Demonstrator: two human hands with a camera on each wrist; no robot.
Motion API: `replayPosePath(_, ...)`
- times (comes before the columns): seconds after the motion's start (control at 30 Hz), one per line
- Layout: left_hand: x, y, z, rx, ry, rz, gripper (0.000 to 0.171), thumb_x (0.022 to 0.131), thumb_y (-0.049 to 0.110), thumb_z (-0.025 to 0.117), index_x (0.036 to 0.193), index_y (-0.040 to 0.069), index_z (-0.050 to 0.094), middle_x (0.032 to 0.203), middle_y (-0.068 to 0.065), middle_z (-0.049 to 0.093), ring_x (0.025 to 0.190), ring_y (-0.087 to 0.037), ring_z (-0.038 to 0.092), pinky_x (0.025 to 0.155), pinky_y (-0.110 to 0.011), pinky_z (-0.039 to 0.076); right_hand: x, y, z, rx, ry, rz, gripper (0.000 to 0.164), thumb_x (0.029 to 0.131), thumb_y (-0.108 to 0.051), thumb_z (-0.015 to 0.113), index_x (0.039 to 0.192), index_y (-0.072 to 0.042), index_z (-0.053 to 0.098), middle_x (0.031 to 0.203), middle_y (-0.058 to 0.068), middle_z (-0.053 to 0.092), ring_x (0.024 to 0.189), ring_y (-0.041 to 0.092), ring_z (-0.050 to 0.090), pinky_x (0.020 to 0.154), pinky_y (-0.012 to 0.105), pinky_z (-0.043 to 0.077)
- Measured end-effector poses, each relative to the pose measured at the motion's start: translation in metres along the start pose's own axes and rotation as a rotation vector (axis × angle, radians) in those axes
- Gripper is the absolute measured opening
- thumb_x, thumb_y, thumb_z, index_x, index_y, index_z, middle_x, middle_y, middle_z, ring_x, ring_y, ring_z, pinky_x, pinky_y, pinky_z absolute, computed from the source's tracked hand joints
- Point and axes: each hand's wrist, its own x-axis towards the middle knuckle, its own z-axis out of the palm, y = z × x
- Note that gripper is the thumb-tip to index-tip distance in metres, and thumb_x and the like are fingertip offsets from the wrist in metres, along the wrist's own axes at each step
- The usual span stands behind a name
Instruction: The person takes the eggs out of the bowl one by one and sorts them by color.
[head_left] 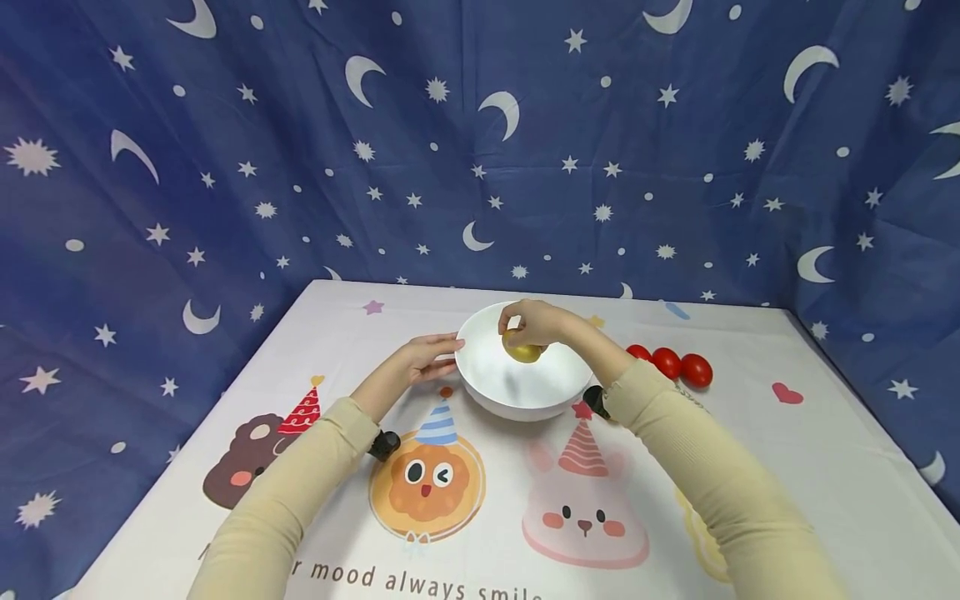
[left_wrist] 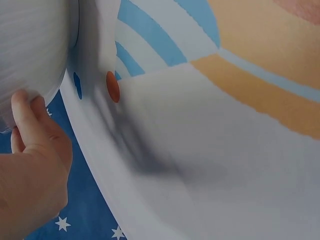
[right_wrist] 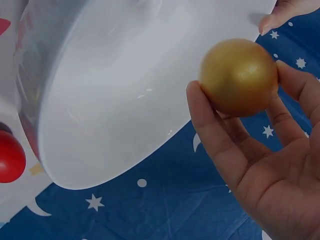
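In my right hand (right_wrist: 280, 165) is a shiny golden egg (right_wrist: 240, 77), pinched between thumb and fingertips. It looks oval in the head view and round in the right wrist view. That hand is over the inside of a large white bowl (head_left: 517, 387), which stands upright on the table. At the bowl's left side, my left hand (head_left: 423, 358) holds the rim, with its fingers (left_wrist: 30, 120) against the outer wall. The part of the bowl's inside under my right hand is hidden.
Several red egg-shaped things (head_left: 667, 362) lie in a row right of the bowl, partly behind my right forearm. A printed white cloth (head_left: 750, 442) covers the table. Behind it hangs a dark blue curtain (head_left: 540, 167) with moons and stars.
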Motion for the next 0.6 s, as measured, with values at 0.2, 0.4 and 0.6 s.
replayPosePath(0.2, 0.002, 0.002, -0.001, 0.005, 0.013, -0.005, 0.053, 0.094, 0.016, 0.059, 0.144, 0.014, 0.040, 0.136, -0.012, 0.046, 0.075, -0.007, 0.058, 0.067, -0.011, 0.059, -0.005, 0.004, 0.000, -0.018, 0.028, -0.021, 0.025, 0.090, -0.010, 0.057, 0.114, -0.004, 0.061, 0.103, 0.019, 0.062, 0.080, 0.019, 0.057, 0.059, 0.022, 0.057)
replayPosePath(0.4, 0.003, 0.001, -0.001, 0.002, 0.019, -0.007, 0.053, 0.094, 0.015, 0.058, 0.144, 0.013, 0.040, 0.139, -0.013, 0.043, 0.081, -0.010, 0.057, 0.068, -0.012, 0.059, -0.011, 0.011, 0.004, -0.047, 0.082, -0.055, 0.024, 0.089, -0.011, 0.058, 0.112, -0.006, 0.064, 0.103, 0.019, 0.062, 0.078, 0.019, 0.058, 0.061, 0.020, 0.054)
replayPosePath(0.6, 0.003, 0.000, -0.002, 0.004, 0.023, -0.002, 0.053, 0.093, 0.017, 0.060, 0.143, 0.013, 0.041, 0.136, -0.012, 0.046, 0.079, -0.009, 0.058, 0.069, -0.013, 0.059, -0.017, 0.014, 0.009, -0.062, 0.163, -0.099, 0.024, 0.088, -0.010, 0.061, 0.111, -0.003, 0.065, 0.099, 0.018, 0.064, 0.082, 0.022, 0.058, 0.064, 0.022, 0.054)
